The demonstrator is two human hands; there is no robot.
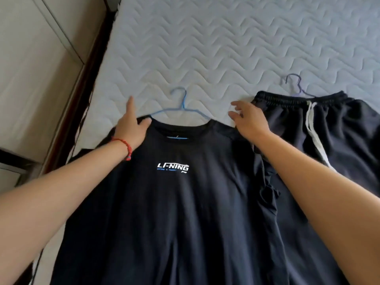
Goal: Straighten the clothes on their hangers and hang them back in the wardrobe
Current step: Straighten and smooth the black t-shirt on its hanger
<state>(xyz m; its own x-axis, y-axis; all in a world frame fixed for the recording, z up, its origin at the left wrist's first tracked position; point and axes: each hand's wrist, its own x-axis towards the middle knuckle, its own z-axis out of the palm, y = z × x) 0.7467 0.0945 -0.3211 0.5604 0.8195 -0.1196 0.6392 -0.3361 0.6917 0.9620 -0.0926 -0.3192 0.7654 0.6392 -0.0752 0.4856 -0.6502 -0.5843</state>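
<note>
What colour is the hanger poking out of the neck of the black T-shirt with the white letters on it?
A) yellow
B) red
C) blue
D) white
C: the blue hanger shows its hook and both wire shoulders above the collar of the black T-shirt, lying on the mattress.
</note>
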